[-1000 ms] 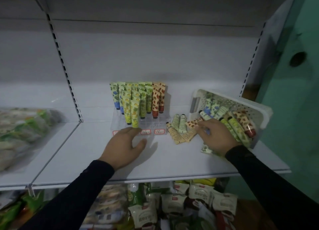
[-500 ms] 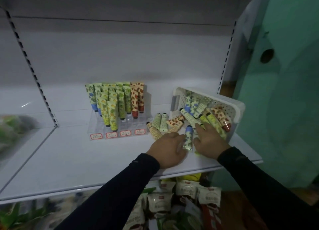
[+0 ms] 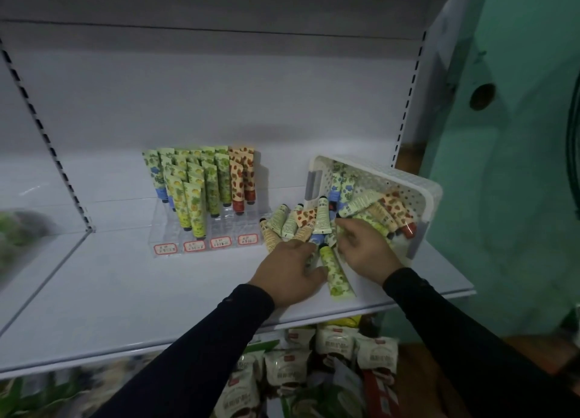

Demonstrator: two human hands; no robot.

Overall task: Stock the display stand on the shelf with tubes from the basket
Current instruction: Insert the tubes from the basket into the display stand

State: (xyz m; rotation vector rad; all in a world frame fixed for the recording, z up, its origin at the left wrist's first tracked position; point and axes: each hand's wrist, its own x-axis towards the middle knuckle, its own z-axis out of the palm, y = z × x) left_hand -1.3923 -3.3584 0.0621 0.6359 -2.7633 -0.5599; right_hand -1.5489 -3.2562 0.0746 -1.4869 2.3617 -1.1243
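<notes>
**Hands sorting spilled tubes**

Both hands work the loose tubes (image 3: 301, 226) spilled from the tipped basket (image 3: 430, 194), at three o'clock from the display stand (image 3: 204, 229). Left hand (image 3: 290, 271) rests fingers spread; right hand (image 3: 365, 249) curls loosely, grip unclear.

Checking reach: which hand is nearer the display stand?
Left. The left hand lies on the shelf just right of the display stand; the right hand is farther right, by the basket.

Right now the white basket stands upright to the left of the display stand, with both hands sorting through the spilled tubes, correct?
Not quite. The head view shows the white basket tipped on its side, right of the display stand. Both the left hand and right hand are among the spilled tubes.
</notes>
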